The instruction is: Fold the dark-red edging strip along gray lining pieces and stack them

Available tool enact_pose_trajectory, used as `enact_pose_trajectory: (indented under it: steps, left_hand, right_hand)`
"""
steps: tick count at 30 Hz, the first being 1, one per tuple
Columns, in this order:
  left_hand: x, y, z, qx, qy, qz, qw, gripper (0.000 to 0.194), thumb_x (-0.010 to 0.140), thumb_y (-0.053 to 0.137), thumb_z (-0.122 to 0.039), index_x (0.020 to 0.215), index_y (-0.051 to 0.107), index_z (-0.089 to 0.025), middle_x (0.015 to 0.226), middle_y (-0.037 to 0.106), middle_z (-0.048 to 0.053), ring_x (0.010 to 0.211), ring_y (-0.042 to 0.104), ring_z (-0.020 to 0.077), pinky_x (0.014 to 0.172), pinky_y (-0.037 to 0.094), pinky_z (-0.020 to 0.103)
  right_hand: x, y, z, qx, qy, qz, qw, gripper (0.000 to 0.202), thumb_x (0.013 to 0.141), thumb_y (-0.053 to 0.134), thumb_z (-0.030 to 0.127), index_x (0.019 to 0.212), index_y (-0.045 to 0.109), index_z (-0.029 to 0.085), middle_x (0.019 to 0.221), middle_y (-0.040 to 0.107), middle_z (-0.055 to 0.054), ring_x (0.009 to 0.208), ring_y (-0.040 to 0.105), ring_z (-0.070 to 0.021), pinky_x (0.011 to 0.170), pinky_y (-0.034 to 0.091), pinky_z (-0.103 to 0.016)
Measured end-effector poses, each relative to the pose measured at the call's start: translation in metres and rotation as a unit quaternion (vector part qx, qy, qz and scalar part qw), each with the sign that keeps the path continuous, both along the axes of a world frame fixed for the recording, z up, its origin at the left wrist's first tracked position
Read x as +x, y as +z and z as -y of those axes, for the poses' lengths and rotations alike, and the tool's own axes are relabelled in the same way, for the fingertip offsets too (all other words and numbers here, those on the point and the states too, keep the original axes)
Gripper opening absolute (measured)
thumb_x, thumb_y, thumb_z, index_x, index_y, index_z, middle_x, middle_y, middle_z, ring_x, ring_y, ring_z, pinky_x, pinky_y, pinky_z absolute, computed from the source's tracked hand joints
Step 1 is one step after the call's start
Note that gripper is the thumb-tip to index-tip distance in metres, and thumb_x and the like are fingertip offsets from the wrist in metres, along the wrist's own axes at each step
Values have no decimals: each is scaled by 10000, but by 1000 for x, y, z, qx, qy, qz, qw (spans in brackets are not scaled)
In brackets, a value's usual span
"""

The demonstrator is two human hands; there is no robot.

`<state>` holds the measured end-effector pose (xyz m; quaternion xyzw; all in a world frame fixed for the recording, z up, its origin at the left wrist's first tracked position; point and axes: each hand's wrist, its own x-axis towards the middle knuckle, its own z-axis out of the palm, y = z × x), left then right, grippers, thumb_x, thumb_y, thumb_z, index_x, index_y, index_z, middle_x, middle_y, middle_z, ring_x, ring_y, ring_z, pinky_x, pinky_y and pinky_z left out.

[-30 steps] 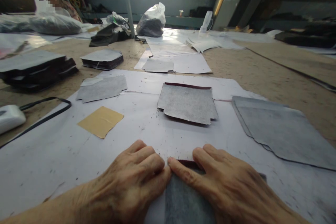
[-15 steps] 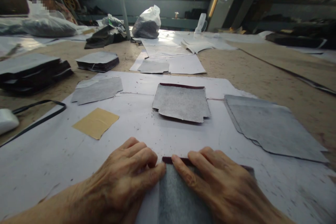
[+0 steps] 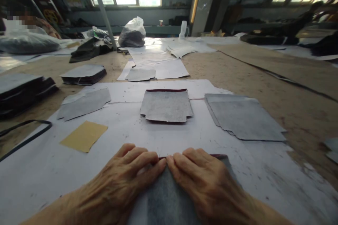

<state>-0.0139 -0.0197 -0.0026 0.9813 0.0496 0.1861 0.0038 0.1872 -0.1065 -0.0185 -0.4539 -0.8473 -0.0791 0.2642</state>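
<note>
My left hand and my right hand lie side by side, palms down, on a grey cut piece with a dark red edge at the near edge of the table. The index fingertips meet at the piece's far edge. The fingers press flat on it rather than grip it. Most of the piece is hidden under the hands. It rests on a white paper sheet.
Ahead lie a grey piece with a dark red edge, a larger grey stack to the right, a grey piece and a tan square to the left. Dark stacks, a black cable, bags and a person sit farther off.
The view has swung right and tilted up a little. My hands have drawn closer together, so the index fingertips now touch at the piece's far edge.
</note>
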Motion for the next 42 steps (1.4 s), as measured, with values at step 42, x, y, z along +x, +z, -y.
enact_pose_trajectory:
  steps: [42]
  left_hand:
    - [123,-16,16,-172,-80,115,975,322,811,382,-58,1062,568,-135,814,522,63,712,501,120,583,471,227]
  right_hand:
    - [77,0,65,-109,-153,-52,981,363,774,334,17,1068,547,25,903,509,-128,830,425,-220,715,448,-371]
